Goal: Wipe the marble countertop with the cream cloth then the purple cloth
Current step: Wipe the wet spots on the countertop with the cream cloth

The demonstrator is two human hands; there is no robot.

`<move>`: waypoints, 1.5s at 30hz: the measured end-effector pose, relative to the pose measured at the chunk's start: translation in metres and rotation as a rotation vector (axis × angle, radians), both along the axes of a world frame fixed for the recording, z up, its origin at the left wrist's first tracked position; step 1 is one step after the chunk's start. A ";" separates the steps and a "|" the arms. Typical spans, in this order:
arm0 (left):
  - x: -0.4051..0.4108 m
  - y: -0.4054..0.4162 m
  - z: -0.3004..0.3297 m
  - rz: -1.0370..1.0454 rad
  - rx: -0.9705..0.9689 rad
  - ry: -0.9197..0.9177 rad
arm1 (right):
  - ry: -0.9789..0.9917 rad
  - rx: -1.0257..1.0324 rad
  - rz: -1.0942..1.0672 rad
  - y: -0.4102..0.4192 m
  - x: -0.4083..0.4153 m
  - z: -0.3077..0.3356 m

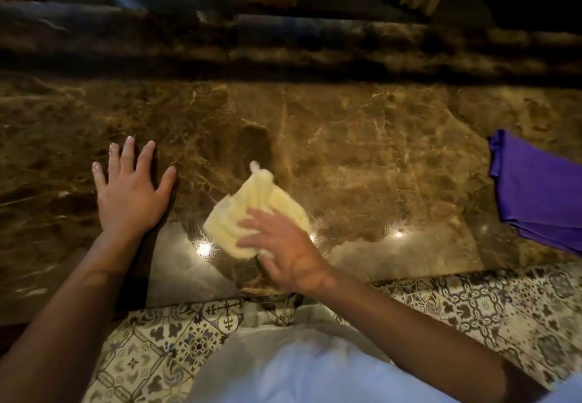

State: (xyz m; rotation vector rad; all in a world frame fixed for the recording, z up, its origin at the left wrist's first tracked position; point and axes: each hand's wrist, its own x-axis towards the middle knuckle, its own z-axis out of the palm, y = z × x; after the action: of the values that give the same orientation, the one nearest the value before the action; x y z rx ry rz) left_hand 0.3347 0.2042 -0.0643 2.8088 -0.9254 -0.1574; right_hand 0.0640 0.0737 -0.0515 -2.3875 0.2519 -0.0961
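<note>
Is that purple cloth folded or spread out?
Folded: the purple cloth lies on the countertop with stacked layers showing along its edges.

The polished brown veined marble countertop (362, 150) spans the scene. A crumpled pale cream terry cloth (252, 210) lies on it near the front edge, centre. A folded, smooth purple cloth (538, 191) rests flat at far right.

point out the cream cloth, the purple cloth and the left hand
crumpled cream cloth (252, 210), head view, its bare upper middle
folded purple cloth (541, 194), head view, its flat top face
left hand (129, 194), head view, its back
</note>
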 end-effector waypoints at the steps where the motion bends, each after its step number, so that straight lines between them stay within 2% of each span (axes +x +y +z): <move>1: 0.000 0.000 0.000 0.007 0.001 -0.003 | -0.018 0.053 0.061 0.004 -0.006 0.003; 3: 0.000 -0.001 -0.001 0.007 0.003 -0.003 | -0.053 0.129 0.014 -0.009 -0.016 0.013; 5: 0.000 -0.001 0.000 0.009 0.001 0.000 | -0.117 0.105 -0.214 -0.048 -0.025 0.026; 9: -0.002 -0.002 0.001 0.010 -0.012 -0.002 | -0.197 -0.193 -0.704 -0.178 -0.043 0.044; 12: -0.003 -0.002 0.002 0.014 -0.012 0.000 | -0.043 -0.230 -1.008 -0.256 -0.049 0.031; 14: -0.004 -0.003 0.002 0.021 -0.004 -0.007 | 0.051 -0.220 -1.105 -0.276 -0.037 0.015; 17: -0.004 -0.003 0.002 0.024 -0.004 -0.013 | 0.086 -0.246 -0.977 -0.261 0.002 0.004; 23: -0.004 -0.002 0.006 0.008 0.006 0.004 | 0.013 -0.122 -0.342 -0.130 0.073 0.005; 26: -0.004 -0.001 0.008 0.007 0.014 0.021 | -0.014 -0.075 -0.036 -0.063 0.053 0.000; 31: -0.005 -0.001 0.008 -0.005 0.019 0.032 | -0.059 0.013 0.150 -0.016 -0.026 -0.010; 33: -0.005 0.001 0.008 -0.015 0.010 0.041 | -0.072 0.028 0.133 -0.020 -0.060 -0.011; 35: -0.005 0.002 0.007 -0.036 -0.001 0.049 | -0.033 0.022 0.021 -0.040 -0.093 -0.007; 40: -0.004 0.008 0.008 -0.092 -0.013 0.049 | 0.085 -0.156 -0.597 -0.114 -0.151 0.004; 42: -0.003 0.011 0.011 -0.131 -0.004 0.069 | 0.113 -0.148 -0.777 -0.126 -0.149 0.004; 45: -0.002 0.021 0.012 -0.232 0.008 0.087 | 0.144 -0.128 -0.786 -0.108 -0.123 -0.001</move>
State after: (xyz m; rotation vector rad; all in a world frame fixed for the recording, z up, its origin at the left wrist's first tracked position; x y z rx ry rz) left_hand 0.3322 0.2255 -0.0518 2.6703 -1.2290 -0.3121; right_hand -0.0586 -0.0342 -0.0529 -2.2817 1.2697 -0.3086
